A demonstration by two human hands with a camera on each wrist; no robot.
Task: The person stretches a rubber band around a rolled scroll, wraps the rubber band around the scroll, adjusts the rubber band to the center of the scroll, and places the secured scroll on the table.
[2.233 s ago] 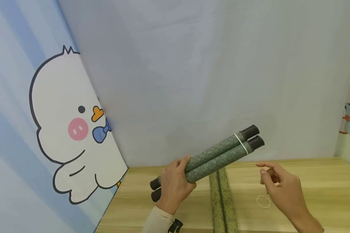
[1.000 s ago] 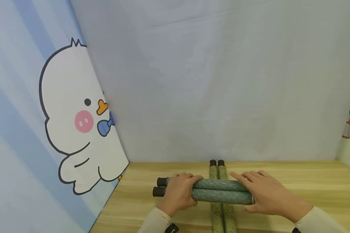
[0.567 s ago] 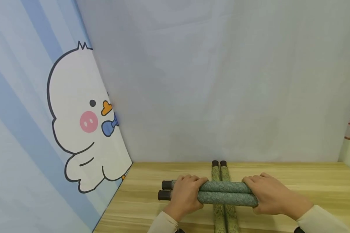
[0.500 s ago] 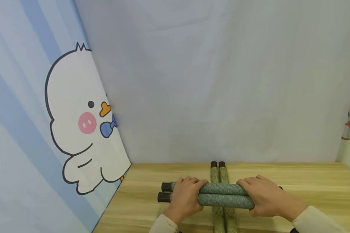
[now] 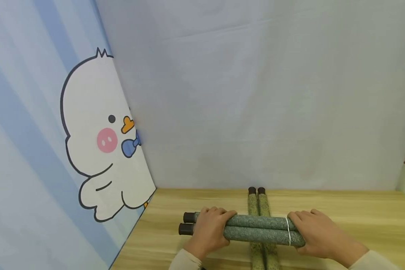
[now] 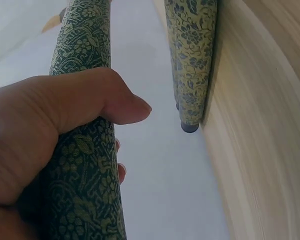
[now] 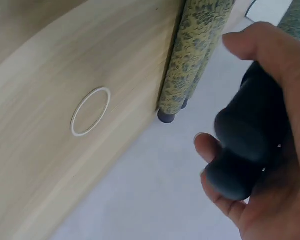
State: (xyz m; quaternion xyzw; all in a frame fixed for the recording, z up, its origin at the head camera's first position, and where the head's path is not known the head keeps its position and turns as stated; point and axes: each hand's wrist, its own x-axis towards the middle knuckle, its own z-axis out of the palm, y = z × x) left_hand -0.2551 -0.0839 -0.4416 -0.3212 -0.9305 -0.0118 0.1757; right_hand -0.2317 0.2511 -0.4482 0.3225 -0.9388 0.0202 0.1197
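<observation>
A pair of green patterned scroll rolls (image 5: 256, 228) with black end caps lies level across both hands, raised over the table. My left hand (image 5: 209, 230) grips it near the left end, thumb on the near side. My right hand (image 5: 320, 234) holds the right end, covering its caps in the head view; the right wrist view shows the black caps (image 7: 242, 137) between thumb and fingers. A white elastic band (image 5: 288, 232) circles both rolls just left of the right hand. Beneath and crossing them is a yellow-green patterned pair of scroll rolls (image 5: 253, 205).
On the wooden table (image 5: 357, 213), a loose white elastic ring (image 7: 96, 90) lies right of the yellow-green rolls, seen in the right wrist view. A pale grey backdrop (image 5: 256, 112) stands behind the table, and a cartoon-printed panel (image 5: 87, 93) stands on the left.
The green rolls went from tilted up in the left hand alone to level in both hands. The right hand came to their right end and shifted rightward, showing the band again.
</observation>
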